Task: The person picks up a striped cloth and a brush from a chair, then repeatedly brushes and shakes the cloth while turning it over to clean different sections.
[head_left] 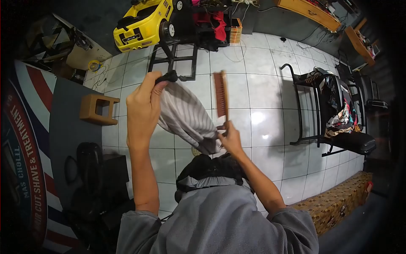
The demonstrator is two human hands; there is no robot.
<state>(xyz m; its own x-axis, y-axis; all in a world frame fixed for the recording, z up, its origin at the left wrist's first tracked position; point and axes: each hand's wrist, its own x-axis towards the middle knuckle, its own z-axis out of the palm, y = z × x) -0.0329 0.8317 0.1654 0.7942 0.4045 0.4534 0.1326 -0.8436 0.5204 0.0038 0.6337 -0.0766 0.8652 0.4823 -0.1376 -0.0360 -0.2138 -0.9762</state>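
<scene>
My left hand [143, 111] is raised and closed round the dark gathered end of a striped grey-and-white cloth cape [182, 108]. From there the cape hangs in a slanting bundle toward my right hand [231, 139]. That hand is wrapped round the handle of a long wooden brush [220, 94], held upright with its reddish-brown bristles facing left. The cape's lower, darker end lies right at the fingers of my right hand.
A black metal-framed chair [298, 106] with patterned cloth on it stands to the right. On the left are a brown plastic stool [99, 109] and a barber sign [31, 169]. A yellow toy car [144, 25] sits at the back, above a black frame [186, 63] on the white tiles.
</scene>
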